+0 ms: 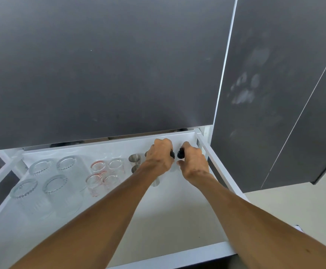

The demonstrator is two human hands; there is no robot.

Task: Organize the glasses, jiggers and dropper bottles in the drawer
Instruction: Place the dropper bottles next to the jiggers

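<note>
Nearly sorted: both hands are setting the dropper bottles at the far right of the drawer.

Right now the left hand has its grip closed round a dropper bottle, of which only the black cap shows, and the right hand has its grip clamped on a second dropper bottle just beside it, right of centre in the frame. Left of the hands, steel jiggers stand in a line, partly hidden by the left forearm. Further left sit four small red-marked measuring glasses in a block, then four large ribbed glasses upside down at lower left. By my judgement the glasses and jiggers are done; only placing these bottles inside the white drawer remains, though bottles beneath the hands cannot be counted.
</note>
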